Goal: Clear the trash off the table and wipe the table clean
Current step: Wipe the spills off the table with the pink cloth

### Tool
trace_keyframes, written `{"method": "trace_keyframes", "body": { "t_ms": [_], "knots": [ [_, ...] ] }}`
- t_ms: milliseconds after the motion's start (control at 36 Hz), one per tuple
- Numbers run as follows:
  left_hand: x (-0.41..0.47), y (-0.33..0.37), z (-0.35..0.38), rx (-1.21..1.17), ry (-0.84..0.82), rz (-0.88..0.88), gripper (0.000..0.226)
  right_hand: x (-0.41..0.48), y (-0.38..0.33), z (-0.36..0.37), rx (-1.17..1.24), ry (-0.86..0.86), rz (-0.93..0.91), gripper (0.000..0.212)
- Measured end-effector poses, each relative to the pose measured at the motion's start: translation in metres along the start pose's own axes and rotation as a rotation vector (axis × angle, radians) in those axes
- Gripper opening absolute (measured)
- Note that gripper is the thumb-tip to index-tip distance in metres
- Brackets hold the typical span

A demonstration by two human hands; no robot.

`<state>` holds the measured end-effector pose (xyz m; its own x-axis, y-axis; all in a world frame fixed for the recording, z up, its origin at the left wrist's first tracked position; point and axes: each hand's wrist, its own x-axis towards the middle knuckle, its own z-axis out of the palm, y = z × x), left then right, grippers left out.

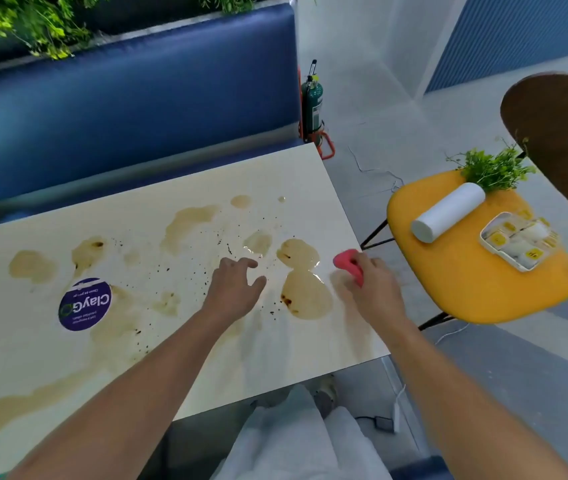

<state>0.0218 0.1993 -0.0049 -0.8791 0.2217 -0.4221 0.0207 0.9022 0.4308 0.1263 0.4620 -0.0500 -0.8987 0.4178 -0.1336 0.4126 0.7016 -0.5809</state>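
Desk (310, 174): brown spills (31, 266) and dark specks run from the left end to the right edge. Left hand (232, 289): fingers spread, holding nothing, over mid-desk. Right hand (374, 285): fingers curled round the pink cloth (346, 258) at the right edge, just beside the largest puddle (305, 296). Advised: press flat and wipe leftward in overlapping passes, lifting the liquid rather than smearing it.

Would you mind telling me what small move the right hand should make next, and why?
Probably sweep the pink sponge, gripped in the right hand, left into the nearest brown puddle: it lies unwiped right beside the sponge on the table.
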Motion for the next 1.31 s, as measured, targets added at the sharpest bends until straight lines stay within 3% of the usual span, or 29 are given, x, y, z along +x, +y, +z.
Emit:
{"method": "trace_keyframes", "body": {
  "t_ms": [111, 194, 278, 417, 556, 806, 972, 1167, 1306],
  "knots": [
    [-0.008, -0.019, 0.014, 0.111, -0.035, 0.000, 0.052, -0.016, 0.019, 0.045, -0.267, -0.103, -0.048, 0.024],
    [-0.010, -0.036, 0.019, 0.184, -0.037, 0.017, 0.055, -0.022, 0.011, 0.057, -0.369, -0.050, -0.039, 0.038],
    [-0.011, -0.053, 0.023, 0.226, -0.060, 0.035, 0.057, -0.025, 0.004, 0.056, -0.434, 0.037, -0.115, 0.035],
    [-0.006, -0.064, 0.028, 0.311, -0.161, 0.094, 0.074, -0.014, 0.029, 0.059, -0.191, -0.019, -0.368, 0.028],
    [-0.002, -0.064, 0.028, 0.383, -0.293, 0.087, 0.083, -0.029, 0.042, 0.081, 0.046, -0.001, -0.254, 0.040],
    [0.002, -0.059, 0.028, 0.513, -0.363, 0.112, 0.076, -0.048, 0.029, 0.104, 0.009, 0.023, -0.120, 0.046],
    [0.007, -0.054, 0.028, 0.616, -0.351, 0.114, 0.074, -0.039, 0.017, 0.115, 0.002, 0.040, -0.139, 0.042],
    [0.003, -0.061, 0.035, 0.579, -0.350, 0.119, 0.082, -0.059, 0.034, 0.106, -0.178, -0.084, -0.232, 0.061],
    [0.000, -0.062, 0.034, 0.547, -0.361, 0.120, 0.082, -0.035, 0.028, 0.106, -0.160, -0.047, -0.153, 0.059]
  ]
}}
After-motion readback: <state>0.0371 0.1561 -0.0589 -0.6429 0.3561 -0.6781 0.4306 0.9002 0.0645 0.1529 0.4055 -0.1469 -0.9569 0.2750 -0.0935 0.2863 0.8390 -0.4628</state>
